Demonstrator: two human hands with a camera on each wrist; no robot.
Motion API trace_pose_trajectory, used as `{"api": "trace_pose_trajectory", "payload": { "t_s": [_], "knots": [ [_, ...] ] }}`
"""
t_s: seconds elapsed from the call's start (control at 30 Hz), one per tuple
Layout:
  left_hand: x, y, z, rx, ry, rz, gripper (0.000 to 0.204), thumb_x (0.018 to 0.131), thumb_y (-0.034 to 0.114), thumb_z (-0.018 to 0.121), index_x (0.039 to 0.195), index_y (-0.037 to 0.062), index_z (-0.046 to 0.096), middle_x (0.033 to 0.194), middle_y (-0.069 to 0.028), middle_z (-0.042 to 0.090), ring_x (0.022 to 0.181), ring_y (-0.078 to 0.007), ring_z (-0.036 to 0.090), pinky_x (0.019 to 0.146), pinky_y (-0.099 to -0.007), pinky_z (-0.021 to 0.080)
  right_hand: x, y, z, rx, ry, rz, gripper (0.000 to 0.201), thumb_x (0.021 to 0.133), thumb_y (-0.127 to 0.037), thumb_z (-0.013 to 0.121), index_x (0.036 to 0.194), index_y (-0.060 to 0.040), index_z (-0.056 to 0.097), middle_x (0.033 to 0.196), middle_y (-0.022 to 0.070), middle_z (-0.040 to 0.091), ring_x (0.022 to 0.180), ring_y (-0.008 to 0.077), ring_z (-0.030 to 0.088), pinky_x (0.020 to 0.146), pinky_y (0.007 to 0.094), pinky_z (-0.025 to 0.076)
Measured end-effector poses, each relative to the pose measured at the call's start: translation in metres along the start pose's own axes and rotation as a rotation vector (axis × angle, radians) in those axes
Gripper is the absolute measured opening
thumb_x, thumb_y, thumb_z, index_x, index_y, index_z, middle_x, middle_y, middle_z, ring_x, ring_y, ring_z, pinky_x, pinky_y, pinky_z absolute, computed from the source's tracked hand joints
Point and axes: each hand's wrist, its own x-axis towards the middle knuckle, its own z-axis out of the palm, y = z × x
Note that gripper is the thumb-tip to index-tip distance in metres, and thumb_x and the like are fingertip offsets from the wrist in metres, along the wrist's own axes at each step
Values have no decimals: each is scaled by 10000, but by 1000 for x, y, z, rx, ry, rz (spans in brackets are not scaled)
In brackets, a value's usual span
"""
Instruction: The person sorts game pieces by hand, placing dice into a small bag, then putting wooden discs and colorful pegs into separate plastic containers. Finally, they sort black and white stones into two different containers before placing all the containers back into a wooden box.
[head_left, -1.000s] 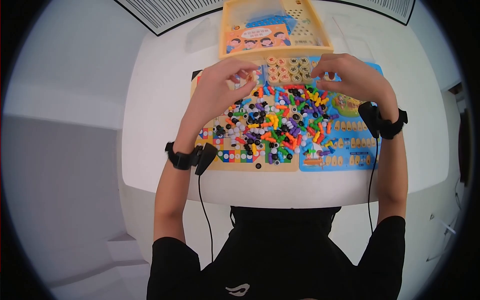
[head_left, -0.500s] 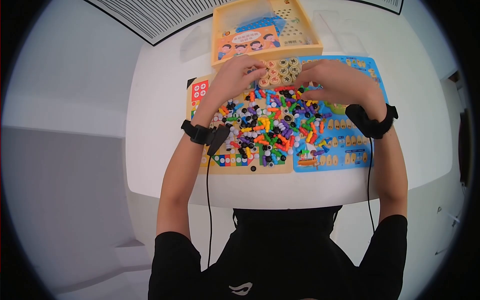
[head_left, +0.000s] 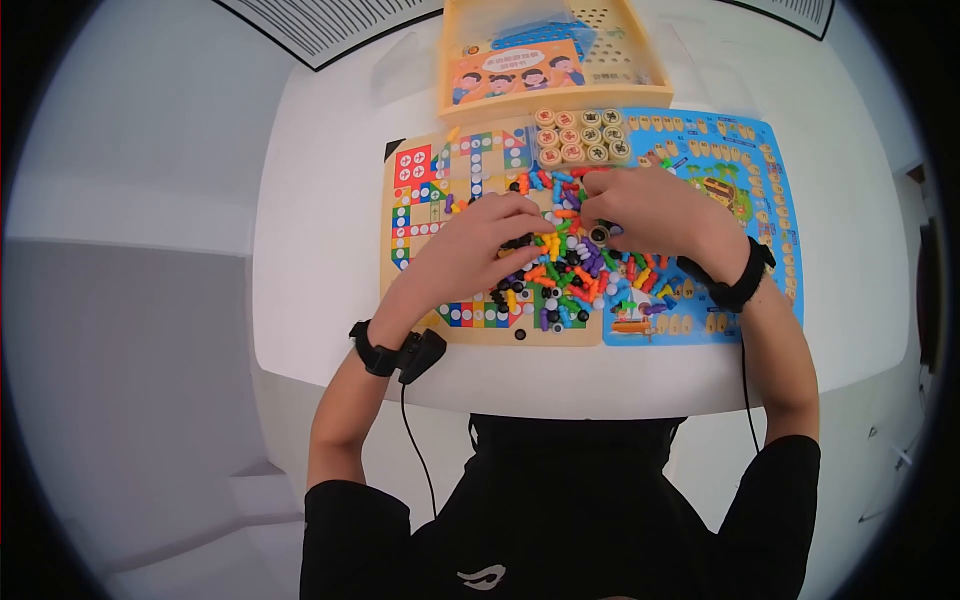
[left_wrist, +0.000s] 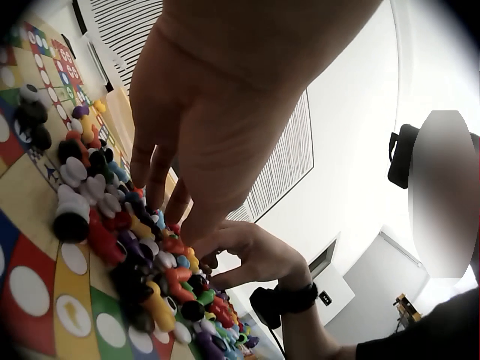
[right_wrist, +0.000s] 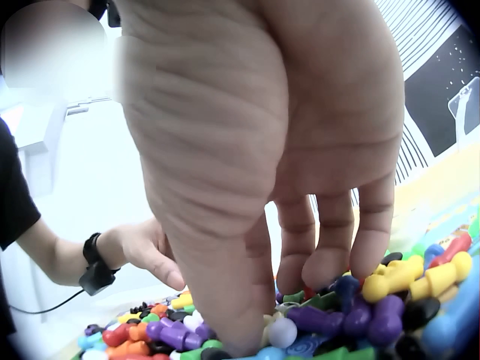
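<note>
A mixed heap of small coloured pegs and black and white pieces [head_left: 575, 270] covers the middle of two printed game boards. In the head view, the left hand [head_left: 475, 250] reaches into the heap's left side, fingers slightly bent and pointing right. The right hand [head_left: 655, 212] is lowered over the heap's upper right, beside a round wooden disc [head_left: 600, 234]. The right wrist view has that hand's fingers [right_wrist: 328, 247] extended down among the pegs, its thumb by a white piece [right_wrist: 282, 332]. Fingertips of both hands are partly hidden; no held piece is visible.
Behind the heap, a clear tray holds round wooden discs with characters [head_left: 591, 137]. A wooden box [head_left: 560, 103] stands at the back with an orange booklet [head_left: 517, 70] inside. The blue board [head_left: 765, 200] lies on the right, the ludo-style board [head_left: 410, 215] on the left.
Both hands have come down from beside the disc tray to the peg heap, toward the person. The tray and the upper left of the ludo-style board are now uncovered.
</note>
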Motion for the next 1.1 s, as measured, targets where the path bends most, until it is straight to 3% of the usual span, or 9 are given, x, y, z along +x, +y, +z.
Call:
{"api": "trace_pose_trajectory", "payload": {
  "t_s": [0.1, 0.37, 0.5, 0.57, 0.83, 0.93, 1.0, 1.03, 1.1],
  "knots": [
    [9, 5, 14, 51, 59, 63, 270, 959, 163, 738, 1222, 105, 718, 1178, -55, 643, 1123, -265, 623, 939, -390, 521, -2, 7, 0, -31, 64, -75, 221, 838, -102, 785, 1057, -93, 760, 1034, 48, 668, 975, 288, 682, 810, 425, 537],
    [36, 7, 19, 139, 12, 105, 222, 968, 200, 716, 1159, 87, 728, 1147, -67, 660, 1084, -282, 637, 936, -403, 532, -11, 49, -6, 221, 121, 81, 155, 872, -166, 749, 992, -69, 756, 837, 106, 711, 802, 295, 697, 733, 426, 539],
    [40, 11, 9, 87, -60, 74, 242, 959, 204, 723, 1163, 74, 721, 1104, -78, 663, 1061, -294, 645, 921, -416, 535, -13, 39, -14, 194, 141, 92, 174, 830, -128, 791, 976, -46, 746, 913, 96, 724, 794, 294, 689, 705, 401, 529],
    [41, 10, 7, 94, -100, 64, 254, 956, 203, 726, 1174, 71, 719, 1096, -81, 661, 1057, -297, 644, 914, -419, 536, -15, 28, -20, 227, 44, -8, 209, 801, -156, 828, 976, -73, 750, 807, 71, 711, 788, 279, 704, 717, 413, 540],
    [45, 10, 7, 97, -143, 56, 315, 913, 219, 770, 1176, 54, 717, 1087, -113, 638, 1050, -311, 634, 905, -427, 535, -10, 18, -3, 109, -50, -35, 178, 815, -198, 821, 913, -64, 756, 799, 83, 717, 798, 287, 711, 739, 421, 546],
    [45, 6, 11, 88, -129, 84, 286, 908, 204, 771, 1142, 50, 716, 1091, -115, 636, 1052, -316, 631, 908, -430, 533, -13, 24, -7, 160, 11, -85, 163, 858, -202, 780, 899, -46, 755, 791, 93, 710, 790, 299, 706, 742, 429, 547],
    [43, 5, 11, 72, -108, 87, 264, 904, 201, 773, 1112, 50, 713, 1092, -116, 635, 1055, -316, 629, 910, -431, 532, -13, 35, -14, 225, 268, -184, 163, 908, -184, 745, 960, -31, 768, 815, 110, 725, 772, 280, 703, 736, 405, 550],
    [42, 4, 12, 56, -95, 92, 242, 901, 197, 775, 1081, 50, 709, 1094, -116, 635, 1058, -316, 627, 912, -433, 532, -13, 40, -18, 220, 259, -189, 163, 908, -184, 745, 960, -31, 768, 815, 110, 725, 772, 280, 703, 736, 405, 550],
    [40, 4, 14, 50, -67, 113, 221, 903, 194, 774, 1059, 54, 704, 1092, -111, 638, 1064, -313, 625, 911, -431, 531, -12, 48, -27, 431, 459, 62, 187, 945, -177, 724, 1018, -11, 771, 853, 131, 743, 770, 255, 698, 731, 378, 549]
  ]
}}
